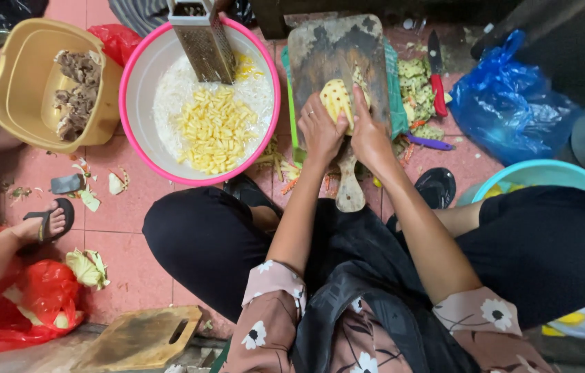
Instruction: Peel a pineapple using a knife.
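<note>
A peeled yellow vegetable (337, 100), scored in a grid, rests on a worn wooden cutting board (334, 48) on the tiled floor. My left hand (320, 131) grips its left side. On its right side my right hand (369, 135) closes against it, thumb pointing up along the edge. Whatever else that hand may hold is hidden. Left of the board stands a pink-rimmed white bowl (133, 76) with yellow cut sticks (213, 131), white shreds and a metal grater (202, 41) leaning in it.
A yellow tub (13, 76) of brown pieces stands far left. Peelings (416, 90), a red-handled knife (439, 90) and a purple-handled tool (430, 144) lie right of the board, beside a blue bag (510, 103) and teal basin (548, 173). Another person's sandalled foot (47, 221) is at left.
</note>
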